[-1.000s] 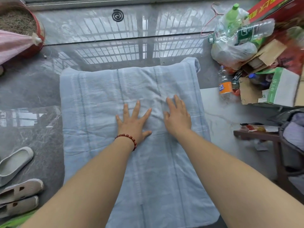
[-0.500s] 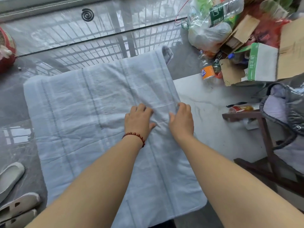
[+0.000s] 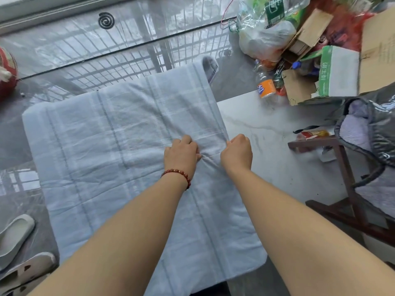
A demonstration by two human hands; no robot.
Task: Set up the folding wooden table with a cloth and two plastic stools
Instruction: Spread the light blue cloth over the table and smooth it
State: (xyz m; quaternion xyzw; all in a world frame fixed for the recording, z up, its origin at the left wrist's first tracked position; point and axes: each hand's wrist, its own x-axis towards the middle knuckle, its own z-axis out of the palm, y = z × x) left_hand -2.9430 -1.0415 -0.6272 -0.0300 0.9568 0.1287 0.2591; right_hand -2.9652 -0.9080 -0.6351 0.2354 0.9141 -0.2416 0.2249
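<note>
Floor (image 3: 267, 133): I see glossy grey and white tiles mirroring a window grille.
Cloth (image 3: 111, 146): pale blue checked, spread flat and covering the table entirely, so I cannot see the wood beneath; its far right corner hangs over the edge.
Cardboard box (image 3: 299, 90): brown, flaps open, lying among clutter at the far right; I cannot tell what it holds.
Green-and-white carton (image 3: 337, 71): rests on its side against that box, contents hidden.
Clear plastic bag (image 3: 265, 39): bulging, with green-labelled bottles visible through it.
Dark wooden frame (image 3: 342, 167): stands right of the cloth, a grey quilted bag (image 3: 367, 129) draped on it.
Slippers (image 3: 15, 236): white, on the floor at the left.
Left hand (image 3: 181, 154): fingers curled, bunching a fold of cloth near its right edge; a red bead bracelet (image 3: 177, 175) circles the wrist.
Right hand (image 3: 237, 152): closed in a fist, gripping the cloth's right edge, just beside my left.
Orange-labelled bottle (image 3: 265, 86): lying on the floor beside the box, apparently empty.
Mosquito coil (image 3: 106, 20): black spiral, far off.
</note>
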